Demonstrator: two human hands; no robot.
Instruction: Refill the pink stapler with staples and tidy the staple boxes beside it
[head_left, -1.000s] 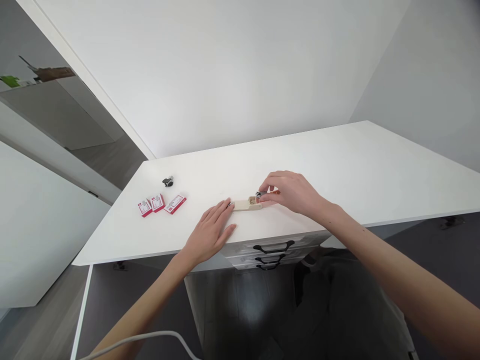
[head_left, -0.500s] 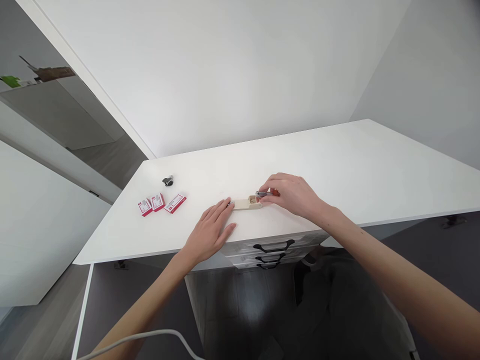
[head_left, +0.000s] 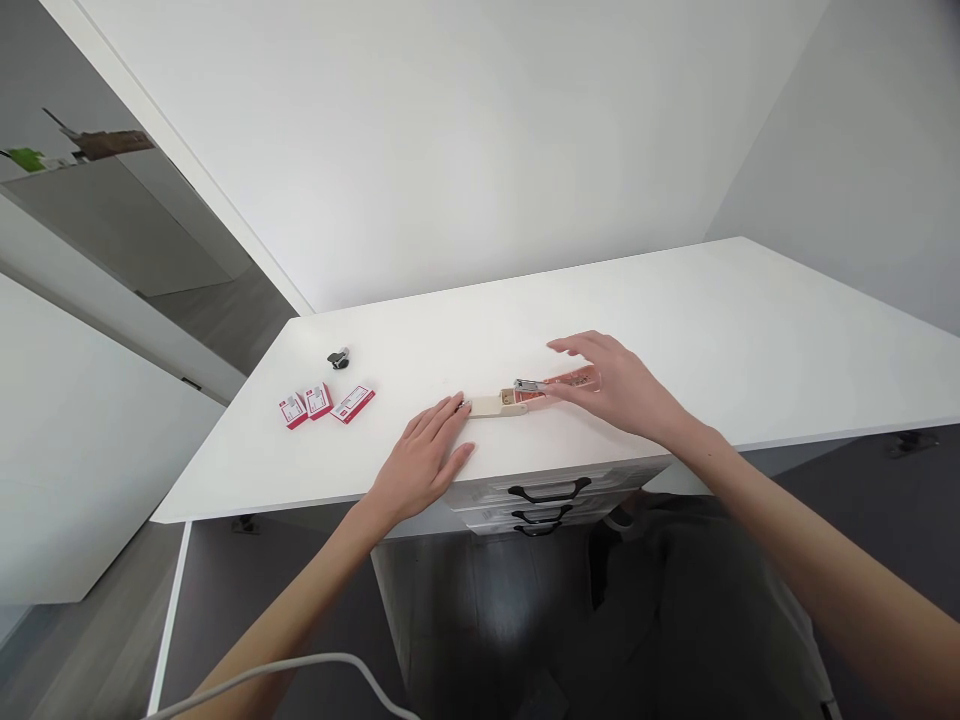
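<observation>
Roughly at the middle of the white table [head_left: 712, 320], close to its near edge, lies a stapler [head_left: 501, 404] swung open nearly flat: its beige base points to the left, and its clear reddish upper arm, with a metal strip at the hinge, points to the right. To its left, the left hand [head_left: 424, 460] lies palm down on the tabletop with straight fingers held close together, and its fingertips [head_left: 456, 405] touch the beige end. Over the reddish arm hangs the right hand [head_left: 622, 385], wide and slack, with fingers stretched out to the left and nothing clasped; it seems to touch the arm lightly from above, though the contact is hard to make out. Well apart to the left, three small red-and-white boxes [head_left: 327, 403] lie in a row, just beside one another, and a small black clip-like thing [head_left: 338, 358] sits behind them. Under the table edge, drawers with black handles [head_left: 546, 492] show, and a pale cable [head_left: 300, 670] curves across the bottom of the view
</observation>
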